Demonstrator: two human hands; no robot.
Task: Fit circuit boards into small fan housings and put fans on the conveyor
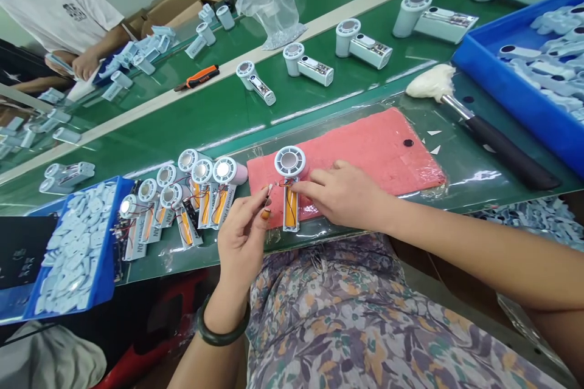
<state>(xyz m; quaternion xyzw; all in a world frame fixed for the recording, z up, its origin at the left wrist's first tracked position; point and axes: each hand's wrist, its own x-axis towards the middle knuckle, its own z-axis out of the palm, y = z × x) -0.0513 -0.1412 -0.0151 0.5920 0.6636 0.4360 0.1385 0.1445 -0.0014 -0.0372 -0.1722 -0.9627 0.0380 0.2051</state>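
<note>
A light-blue handheld fan (291, 161) lies on a pink mat with its round head away from me. Its handle is uncovered, showing an orange battery (291, 202) and thin red and black wires (285, 183). My left hand (244, 228) is closed in a pinch on a small thin part (269, 193) beside the handle; the fingers partly hide it. My right hand (342, 194) has its fingers curled, with the fingertips on the fan where the handle meets the head.
Several uncovered fans (171, 196) stand close on my left, beside a blue bin (114, 237) of light-blue covers. A black-handled hammer with a wrapped head (502, 146) and another blue bin (479, 64) are on the right. Fans (314, 70) line the green belt; people work opposite.
</note>
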